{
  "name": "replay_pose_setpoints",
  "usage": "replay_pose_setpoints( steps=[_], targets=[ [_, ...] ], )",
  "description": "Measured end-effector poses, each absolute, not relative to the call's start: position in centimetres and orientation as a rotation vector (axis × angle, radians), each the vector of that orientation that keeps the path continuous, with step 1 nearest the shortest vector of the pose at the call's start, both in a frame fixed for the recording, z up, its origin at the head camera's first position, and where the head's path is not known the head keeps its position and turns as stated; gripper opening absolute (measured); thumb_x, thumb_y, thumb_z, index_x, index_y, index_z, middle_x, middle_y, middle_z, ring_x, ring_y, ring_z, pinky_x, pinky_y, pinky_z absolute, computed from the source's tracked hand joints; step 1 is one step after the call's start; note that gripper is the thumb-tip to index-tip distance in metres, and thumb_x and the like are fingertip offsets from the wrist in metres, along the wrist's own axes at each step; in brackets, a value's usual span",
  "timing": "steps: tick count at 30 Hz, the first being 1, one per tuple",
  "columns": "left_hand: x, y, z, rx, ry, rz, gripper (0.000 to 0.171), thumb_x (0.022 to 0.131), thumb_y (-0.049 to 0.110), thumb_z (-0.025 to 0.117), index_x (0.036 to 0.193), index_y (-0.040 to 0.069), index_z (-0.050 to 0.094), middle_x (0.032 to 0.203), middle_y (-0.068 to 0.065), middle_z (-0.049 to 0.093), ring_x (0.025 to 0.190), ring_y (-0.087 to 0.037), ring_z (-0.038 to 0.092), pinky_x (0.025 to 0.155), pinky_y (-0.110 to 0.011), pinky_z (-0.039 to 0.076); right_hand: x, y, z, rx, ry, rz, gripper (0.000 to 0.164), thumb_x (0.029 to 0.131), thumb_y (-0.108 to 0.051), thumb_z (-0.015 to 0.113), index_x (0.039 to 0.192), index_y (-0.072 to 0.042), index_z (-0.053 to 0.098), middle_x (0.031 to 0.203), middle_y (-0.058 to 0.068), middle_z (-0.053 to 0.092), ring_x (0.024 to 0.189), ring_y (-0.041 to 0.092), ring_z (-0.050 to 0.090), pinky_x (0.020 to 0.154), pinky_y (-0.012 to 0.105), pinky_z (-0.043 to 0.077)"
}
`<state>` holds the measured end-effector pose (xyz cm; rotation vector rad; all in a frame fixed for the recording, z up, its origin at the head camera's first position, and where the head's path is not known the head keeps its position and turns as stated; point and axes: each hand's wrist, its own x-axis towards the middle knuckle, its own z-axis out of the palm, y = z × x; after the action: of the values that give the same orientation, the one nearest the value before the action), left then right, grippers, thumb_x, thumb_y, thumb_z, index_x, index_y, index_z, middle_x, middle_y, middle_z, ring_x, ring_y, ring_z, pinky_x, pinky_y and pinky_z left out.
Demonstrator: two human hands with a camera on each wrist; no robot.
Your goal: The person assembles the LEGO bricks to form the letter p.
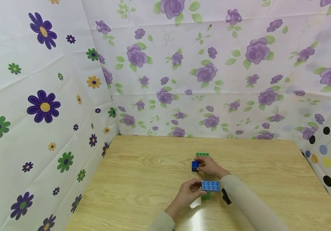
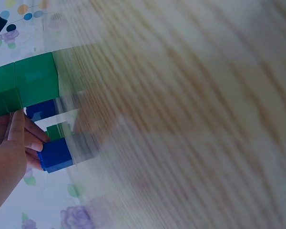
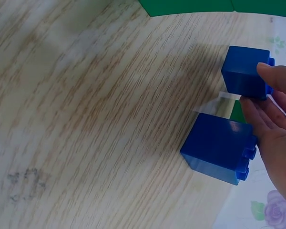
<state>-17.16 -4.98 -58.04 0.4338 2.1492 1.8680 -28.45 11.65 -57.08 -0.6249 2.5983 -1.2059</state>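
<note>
My left hand (image 1: 187, 193) grips the left side of a stack: a light blue eight-stud toy brick (image 1: 210, 186) on top of green bricks (image 2: 36, 80). Beyond it, my right hand (image 1: 210, 166) pinches a small dark blue brick (image 3: 248, 71) between thumb and fingers, low over the table. A second dark blue brick (image 3: 217, 149) stands beside the right hand in the right wrist view; the hand covers it in the head view. Just behind that hand lies a green studded brick (image 1: 202, 154), partly hidden.
The wooden table (image 1: 142, 166) backs onto a flowered cloth (image 1: 182, 73). Another patterned cloth (image 1: 47, 128) hangs along the left, and a dotted one (image 1: 330, 150) along the right. A black device (image 1: 226, 196) shows under my right wrist.
</note>
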Motion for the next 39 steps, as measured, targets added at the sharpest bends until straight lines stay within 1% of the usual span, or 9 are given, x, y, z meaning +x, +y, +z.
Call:
replay_pose_setpoints(
  steps=[6, 10, 15, 20, 27, 35, 39],
  targets=[
    [-17.2, -5.0, -58.1, 0.434, 2.147, 1.867, 0.034, 0.087, 0.012, 0.073, 0.12, 0.008, 0.063, 0.115, 0.001, 0.063, 0.111, -0.013, 0.059, 0.097, -0.025, 0.049, -28.5, 11.6, -57.2, -0.632, 2.589, -1.245, 0.036, 0.087, 0.006, 0.065, 0.122, 0.002, 0.06, 0.12, 0.019, 0.061, 0.111, 0.036, 0.058, 0.092, 0.045, 0.054],
    [-17.2, -5.0, -58.1, 0.426, 2.147, 1.865, 0.035, 0.086, 0.012, 0.073, 0.12, 0.009, 0.063, 0.115, 0.002, 0.063, 0.111, -0.012, 0.06, 0.098, -0.024, 0.049, -28.6, 11.7, -57.1, -0.657, 2.565, -1.284, 0.035, 0.088, 0.005, 0.064, 0.123, 0.002, 0.059, 0.121, 0.019, 0.06, 0.113, 0.036, 0.057, 0.093, 0.045, 0.053],
    [-17.2, -5.0, -58.1, 0.438, 2.152, 1.866, 0.035, 0.086, 0.011, 0.073, 0.12, 0.008, 0.063, 0.115, 0.001, 0.063, 0.111, -0.013, 0.06, 0.097, -0.025, 0.049, -28.4, 12.1, -56.7, -0.661, 2.558, -1.301, 0.036, 0.089, 0.003, 0.063, 0.125, 0.001, 0.059, 0.124, 0.019, 0.059, 0.115, 0.035, 0.056, 0.094, 0.043, 0.053],
    [-17.2, -4.9, -58.0, 0.431, 2.149, 1.867, 0.035, 0.086, 0.012, 0.073, 0.12, 0.009, 0.063, 0.114, 0.001, 0.064, 0.11, -0.012, 0.06, 0.097, -0.025, 0.049, -28.0, 12.5, -55.8, -0.725, 2.564, -1.309, 0.038, 0.089, 0.004, 0.062, 0.127, 0.005, 0.056, 0.125, 0.022, 0.058, 0.113, 0.038, 0.057, 0.092, 0.043, 0.054],
    [-17.3, -4.9, -58.0, 0.414, 2.146, 1.871, 0.035, 0.085, 0.012, 0.074, 0.119, 0.01, 0.064, 0.114, 0.002, 0.064, 0.109, -0.01, 0.06, 0.096, -0.022, 0.049, -27.9, 13.2, -55.1, -0.775, 2.587, -1.292, 0.037, 0.092, 0.0, 0.062, 0.128, 0.002, 0.056, 0.124, 0.021, 0.059, 0.112, 0.037, 0.058, 0.091, 0.046, 0.054],
    [-17.3, -4.8, -58.0, 0.399, 2.155, 1.87, 0.035, 0.085, 0.011, 0.074, 0.119, 0.011, 0.065, 0.113, 0.002, 0.065, 0.109, -0.01, 0.06, 0.096, -0.022, 0.05, -27.7, 14.0, -55.2, -0.844, 2.591, -1.314, 0.035, 0.092, -0.002, 0.064, 0.127, 0.001, 0.058, 0.119, 0.018, 0.061, 0.109, 0.035, 0.059, 0.086, 0.039, 0.057],
    [-17.3, -4.7, -58.1, 0.396, 2.167, 1.866, 0.035, 0.085, 0.01, 0.074, 0.118, 0.01, 0.065, 0.113, 0.001, 0.065, 0.109, -0.011, 0.06, 0.095, -0.022, 0.05, -27.2, 14.5, -54.9, -0.871, 2.582, -1.32, 0.037, 0.093, -0.005, 0.063, 0.128, 0.002, 0.056, 0.12, 0.017, 0.06, 0.109, 0.035, 0.059, 0.085, 0.038, 0.057]
  ],
)
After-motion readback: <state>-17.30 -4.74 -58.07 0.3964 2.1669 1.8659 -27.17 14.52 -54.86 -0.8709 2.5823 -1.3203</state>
